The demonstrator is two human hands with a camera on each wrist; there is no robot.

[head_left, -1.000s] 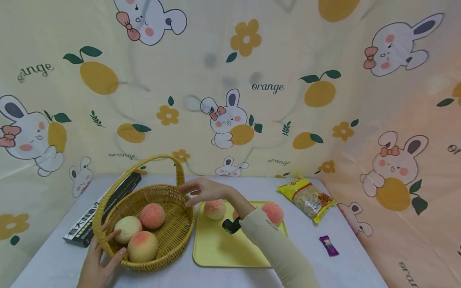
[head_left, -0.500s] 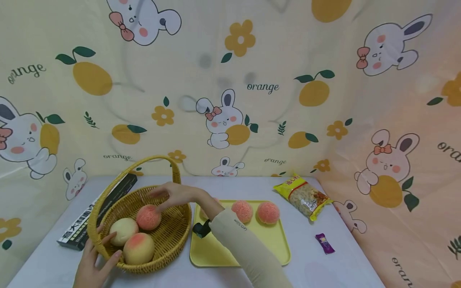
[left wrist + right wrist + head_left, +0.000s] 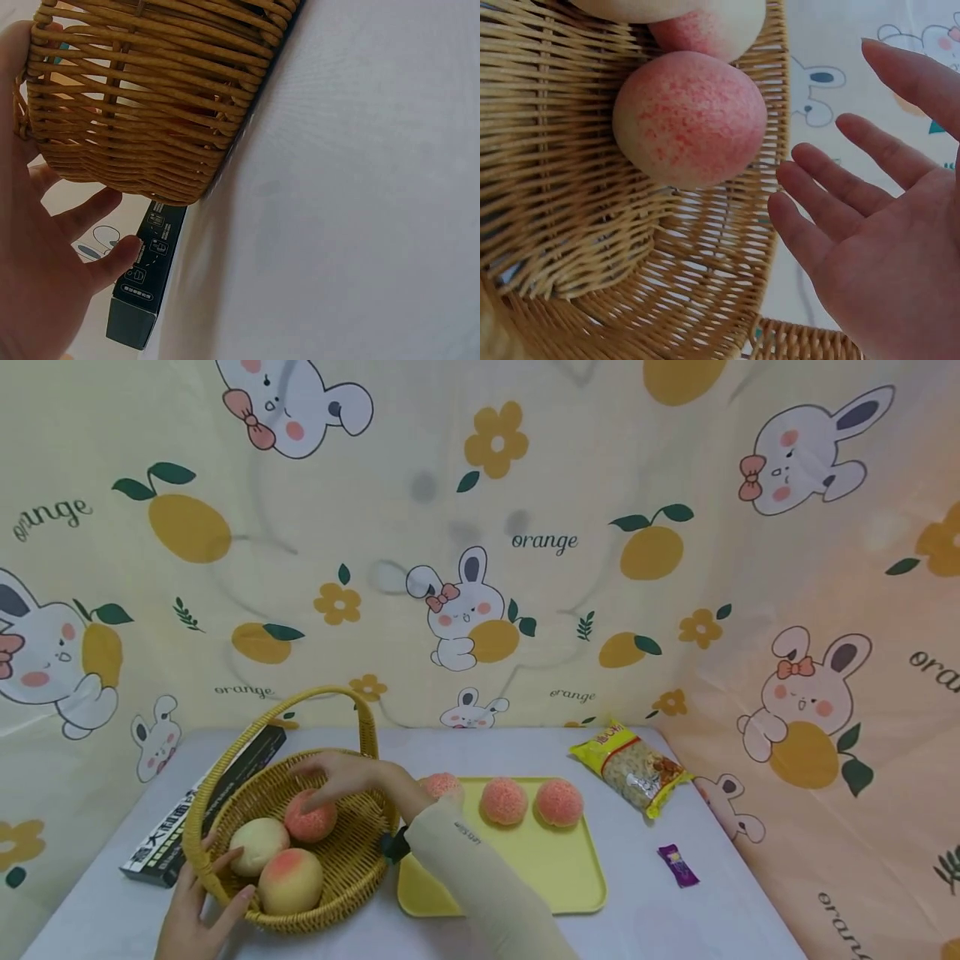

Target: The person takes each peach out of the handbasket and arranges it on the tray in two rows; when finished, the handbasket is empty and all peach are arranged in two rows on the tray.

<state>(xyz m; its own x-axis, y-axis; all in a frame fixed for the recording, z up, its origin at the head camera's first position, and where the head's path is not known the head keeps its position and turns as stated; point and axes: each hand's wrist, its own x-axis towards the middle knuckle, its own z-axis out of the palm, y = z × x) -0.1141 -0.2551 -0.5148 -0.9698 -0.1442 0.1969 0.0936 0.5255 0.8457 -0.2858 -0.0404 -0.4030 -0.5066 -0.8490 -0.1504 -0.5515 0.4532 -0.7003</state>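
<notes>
1. The wicker basket was set on the table, left of the yellow tray, perhaps so that both could be reached from one seat.
2. The basket's near-left rim was gripped by the left hand, with fingers hooked over the edge beneath the handle; the basket was presumably being steadied by this hold.
3. Inside the basket, a pink peach was placed behind a pale peach and a blushed peach. All were gathered toward the left, so part of the woven floor was left bare.
4. The right hand was held over the basket's far side, close to the pink peach. Its fingers were loosely extended and nothing was gripped; in the right wrist view, a gap was shown between fingertips and fruit.
5. Along the tray's far edge, a left tray peach, a middle tray peach and a right tray peach were lined up. The first was partly covered by the right arm.
6. A black box was laid behind and left of the basket; a snack bag and a purple packet were placed beyond the tray's right side, apparently out of the hands' way.
</notes>
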